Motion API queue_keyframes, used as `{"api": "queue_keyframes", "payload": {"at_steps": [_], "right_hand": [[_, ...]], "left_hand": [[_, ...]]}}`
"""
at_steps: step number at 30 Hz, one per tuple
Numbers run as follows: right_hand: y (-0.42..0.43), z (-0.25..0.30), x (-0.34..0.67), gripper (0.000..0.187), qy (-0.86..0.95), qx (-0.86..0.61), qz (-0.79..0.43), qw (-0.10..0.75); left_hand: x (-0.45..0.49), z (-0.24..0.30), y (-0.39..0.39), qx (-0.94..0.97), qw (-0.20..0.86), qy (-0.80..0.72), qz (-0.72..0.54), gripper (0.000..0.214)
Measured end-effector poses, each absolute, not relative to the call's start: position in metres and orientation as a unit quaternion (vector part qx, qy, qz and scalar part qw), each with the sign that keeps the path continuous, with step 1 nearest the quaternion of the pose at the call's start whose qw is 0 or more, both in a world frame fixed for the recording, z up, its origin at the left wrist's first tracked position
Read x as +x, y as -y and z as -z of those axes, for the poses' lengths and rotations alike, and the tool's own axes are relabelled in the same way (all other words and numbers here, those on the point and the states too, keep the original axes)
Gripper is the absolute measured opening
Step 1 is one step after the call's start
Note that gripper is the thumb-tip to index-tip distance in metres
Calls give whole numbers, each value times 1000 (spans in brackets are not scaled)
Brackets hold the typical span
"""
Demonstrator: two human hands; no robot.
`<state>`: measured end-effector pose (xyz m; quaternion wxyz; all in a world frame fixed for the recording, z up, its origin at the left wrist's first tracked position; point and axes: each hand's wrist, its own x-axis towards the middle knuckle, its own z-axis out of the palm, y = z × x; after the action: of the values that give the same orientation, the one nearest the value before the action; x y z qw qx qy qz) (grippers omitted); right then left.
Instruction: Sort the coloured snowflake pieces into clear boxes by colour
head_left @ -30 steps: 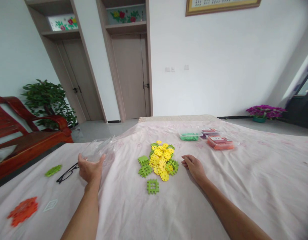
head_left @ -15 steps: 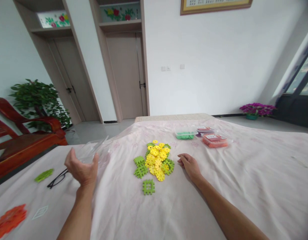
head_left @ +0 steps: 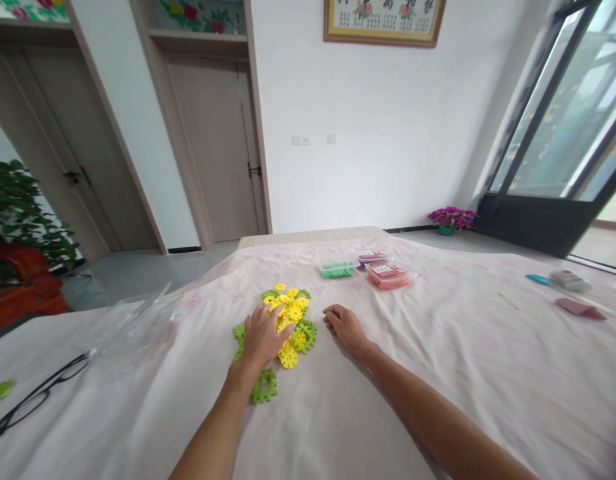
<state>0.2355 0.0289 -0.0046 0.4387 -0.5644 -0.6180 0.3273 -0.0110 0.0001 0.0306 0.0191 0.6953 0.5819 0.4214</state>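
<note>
My left hand lies over the left side of a pile of plastic building pieces, thumb and fingers spread. Yellow round notched discs make up the heap's top, and green square lattice pieces show around its edges. Part of the pile is hidden beneath my left hand. One green lattice piece lies at the near end, just below my left wrist. To the right of the heap, my right hand rests on the cloth with its fingers curled in. Nothing shows in it.
Beyond the pile stand a clear tub of green pieces, a tub of orange pieces and a purple one. Black glasses and crumpled clear plastic lie left on the pale cloth. A pink item lies far right.
My left hand has moved right, from above the glasses and clear plastic onto the pile. The view has turned right. My right hand stays beside the heap, fingers curled.
</note>
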Motion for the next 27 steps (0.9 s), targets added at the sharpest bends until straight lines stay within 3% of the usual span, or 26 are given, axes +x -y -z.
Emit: {"api": "queue_keyframes", "payload": {"at_steps": [5,11,15,19,24,27], "right_hand": [[-54,-12,286,26,651,-649,-124,373],[-75,-37,350,39,601,-746,63,280],[-75,-37,337,35,654,-707,62,264],[-76,-38,275,36,735,-631,16,250],[-62,-29,185,53,826,-534,-59,172],[-41,-19,161,80,854,-495,-49,152]], "left_hand": [[-2,9,5,756,-44,-575,-310,50],[-13,1,-9,728,-48,-640,-241,46],[-19,-9,-26,720,-31,-680,-139,51],[-25,-8,-43,711,-18,-691,-129,50],[-34,-3,-51,715,-17,-685,-139,47],[-42,-1,-48,728,-40,-667,-155,45]]}}
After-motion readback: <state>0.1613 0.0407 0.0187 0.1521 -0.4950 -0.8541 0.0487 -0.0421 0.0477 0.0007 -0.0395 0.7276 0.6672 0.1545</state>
